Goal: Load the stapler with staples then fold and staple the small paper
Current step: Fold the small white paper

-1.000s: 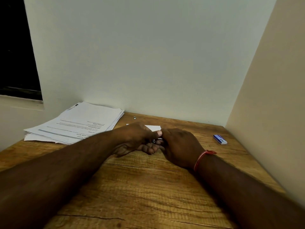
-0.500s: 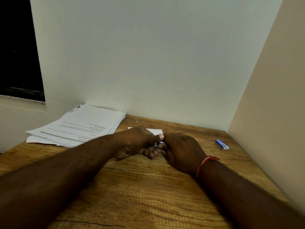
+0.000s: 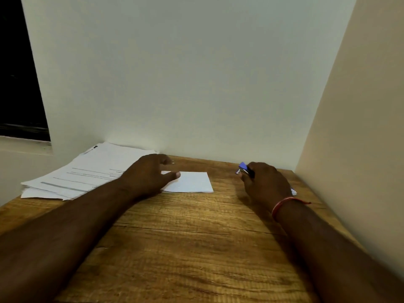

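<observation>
A small white paper (image 3: 190,182) lies flat on the wooden table (image 3: 185,237) near the back wall. My left hand (image 3: 148,174) rests over the paper's left edge, fingers apart, thumb on the sheet. To the right, my right hand (image 3: 265,182) is closed around a small blue stapler (image 3: 243,168), whose blue and metal front pokes out past my fingers. The stapler is held just above the table, apart from the paper. A blue and white staple box (image 3: 293,192) peeks out behind my right wrist.
A stack of printed sheets (image 3: 87,171) lies at the back left. A tiny metal piece (image 3: 173,162) sits by the back wall beyond my left fingers. Walls close the table at the back and on the right.
My hands were joined at the centre around the stapler. They have parted: the right carried the stapler to the right, the left moved onto the small paper, which now shows.
</observation>
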### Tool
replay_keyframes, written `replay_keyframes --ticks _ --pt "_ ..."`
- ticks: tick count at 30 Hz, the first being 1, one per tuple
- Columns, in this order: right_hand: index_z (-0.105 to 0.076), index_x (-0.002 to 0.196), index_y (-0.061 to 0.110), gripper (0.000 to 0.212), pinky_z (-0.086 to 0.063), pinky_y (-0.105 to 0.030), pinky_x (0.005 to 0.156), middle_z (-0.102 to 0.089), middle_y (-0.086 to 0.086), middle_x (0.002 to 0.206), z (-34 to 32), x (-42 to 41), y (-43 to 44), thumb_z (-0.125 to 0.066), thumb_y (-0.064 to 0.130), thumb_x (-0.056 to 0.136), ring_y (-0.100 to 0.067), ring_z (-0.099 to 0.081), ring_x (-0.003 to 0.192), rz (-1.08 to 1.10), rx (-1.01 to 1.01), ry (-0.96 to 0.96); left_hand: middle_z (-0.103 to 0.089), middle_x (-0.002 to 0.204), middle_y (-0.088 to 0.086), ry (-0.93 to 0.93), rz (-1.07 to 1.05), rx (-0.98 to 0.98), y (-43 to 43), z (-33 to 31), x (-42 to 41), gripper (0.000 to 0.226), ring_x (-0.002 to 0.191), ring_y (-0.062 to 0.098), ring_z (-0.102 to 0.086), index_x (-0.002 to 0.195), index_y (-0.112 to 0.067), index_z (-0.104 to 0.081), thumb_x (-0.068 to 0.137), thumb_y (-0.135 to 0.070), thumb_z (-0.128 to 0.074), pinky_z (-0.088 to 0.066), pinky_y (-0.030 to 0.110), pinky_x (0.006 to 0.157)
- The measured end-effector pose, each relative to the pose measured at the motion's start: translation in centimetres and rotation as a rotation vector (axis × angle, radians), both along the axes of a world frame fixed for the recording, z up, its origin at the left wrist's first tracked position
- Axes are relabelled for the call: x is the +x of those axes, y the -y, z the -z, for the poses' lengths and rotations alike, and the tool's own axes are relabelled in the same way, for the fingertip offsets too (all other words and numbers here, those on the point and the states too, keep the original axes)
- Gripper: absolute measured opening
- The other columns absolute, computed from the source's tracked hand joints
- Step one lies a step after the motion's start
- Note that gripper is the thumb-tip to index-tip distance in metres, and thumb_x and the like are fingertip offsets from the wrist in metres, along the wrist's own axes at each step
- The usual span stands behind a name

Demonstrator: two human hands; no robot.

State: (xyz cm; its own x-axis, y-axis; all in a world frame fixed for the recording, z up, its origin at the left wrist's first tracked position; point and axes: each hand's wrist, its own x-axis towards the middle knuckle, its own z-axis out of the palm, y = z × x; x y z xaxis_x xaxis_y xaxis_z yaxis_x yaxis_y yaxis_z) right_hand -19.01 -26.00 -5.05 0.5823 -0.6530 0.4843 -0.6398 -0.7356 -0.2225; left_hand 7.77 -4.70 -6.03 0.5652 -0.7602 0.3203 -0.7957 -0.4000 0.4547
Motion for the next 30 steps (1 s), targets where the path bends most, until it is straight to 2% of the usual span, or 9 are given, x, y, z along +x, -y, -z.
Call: replay_keyframes --ticks 2,4,8,10,13,15,20,25,30 --pt "-0.068 0.093 0.026 0.027 -0.056 -0.039 0.078 -0.068 0.001 0.097 0.0 -0.2 0.7 -0.062 0.050 0.104 -0.021 -0.065 0.087 0.037 0.048 -0.017 -0.067 0.153 -0.005 0.052 -0.021 0.120 0.3 0.6 0.4 0.076 0.138 0.023 -0.063 0.154 -0.030 -0.063 0.096 -0.079 -0.065 -0.050 0.043 0.116" --pt "-0.069 0.091 0.026 0.029 -0.057 -0.039 0.080 -0.068 0.002 0.095 0.0 -0.3 0.8 -0.063 0.051 0.103 -0.021 -0.065 0.088 0.050 0.085 -0.046 -0.068 0.152 -0.003 0.083 -0.025 0.202 0.6 0.9 0.3 0.079 0.138 0.025 -0.064 0.158 -0.034 -0.055 0.097 -0.084 -0.058 -0.049 0.043 0.115" --pt "-0.070 0.101 0.027 0.025 -0.049 -0.035 0.079 -0.066 0.005 0.096 0.2 -0.8 0.6 -0.065 0.051 0.102 -0.022 -0.065 0.095 0.047 0.124 -0.102 -0.062 0.160 -0.005 0.097 -0.019 0.293 0.7 0.9 -0.1 0.084 0.147 0.026 -0.058 0.162 -0.038 -0.048 0.095 -0.089 -0.054 -0.043 0.048 0.122" --pt "-0.071 0.101 0.026 0.028 -0.048 -0.035 0.080 -0.069 0.003 0.101 0.2 -1.0 0.6 -0.068 0.054 0.101 -0.022 -0.065 0.099 0.035 0.149 -0.107 -0.064 0.155 -0.007 0.119 -0.018 0.299 0.5 0.3 -0.6 0.083 0.143 0.024 -0.057 0.153 -0.037 -0.057 0.091 -0.092 -0.058 -0.043 0.049 0.119" --pt "-0.071 0.100 0.027 0.030 -0.051 -0.036 0.083 -0.072 0.002 0.104 0.2 -1.1 0.8 -0.069 0.056 0.100 -0.021 -0.066 0.100 0.031 0.171 -0.105 -0.066 0.119 -0.012 0.116 -0.016 0.263 0.0 -0.4 -1.3 0.079 0.120 0.020 -0.061 0.134 -0.033 -0.067 0.082 -0.091 -0.071 -0.047 0.046 0.109" --pt "-0.070 0.098 0.028 0.028 -0.050 -0.035 0.082 -0.072 0.003 0.104 0.2 -1.0 0.8 -0.070 0.056 0.099 -0.020 -0.065 0.100 0.035 0.174 -0.114 -0.060 0.105 -0.019 0.105 0.009 0.258 -0.4 -0.7 -1.5 0.083 0.110 0.016 -0.061 0.130 -0.037 -0.068 0.072 -0.096 -0.074 -0.048 0.044 0.106" --pt "-0.072 0.112 0.031 0.033 -0.056 -0.037 0.090 -0.074 0.004 0.111 0.2 -0.8 0.5 -0.075 0.058 0.093 -0.021 -0.066 0.107 0.039 0.150 -0.044 -0.066 0.109 -0.022 -0.071 0.039 0.264 -0.4 -0.9 -1.2 0.094 0.106 0.007 -0.062 0.111 -0.040 -0.068 0.045 -0.106 -0.075 -0.050 0.041 0.099" --pt "-0.071 0.130 0.027 0.052 -0.053 -0.042 0.102 -0.074 0.005 0.122 -0.3 -0.2 -0.9 -0.078 0.061 0.091 -0.023 -0.058 0.122 -0.030 0.027 0.071 -0.073 0.106 -0.005 -0.221 0.105 0.278 -0.4 -1.6 -2.5 0.089 0.100 0.015 -0.066 0.107 -0.029 -0.068 0.047 -0.090 -0.091 -0.050 0.035 0.080" --pt "-0.071 0.131 0.029 0.047 -0.049 -0.032 0.093 -0.070 0.012 0.120 -0.1 0.6 -3.4 -0.081 0.055 0.093 -0.013 -0.055 0.118 -0.188 0.131 0.209 -0.079 0.092 -0.007 -0.181 0.114 0.022 -0.7 -1.2 -2.5 0.037 0.091 0.015 -0.074 0.102 -0.029 -0.074 0.083 -0.050 -0.098 -0.052 0.030 0.075"
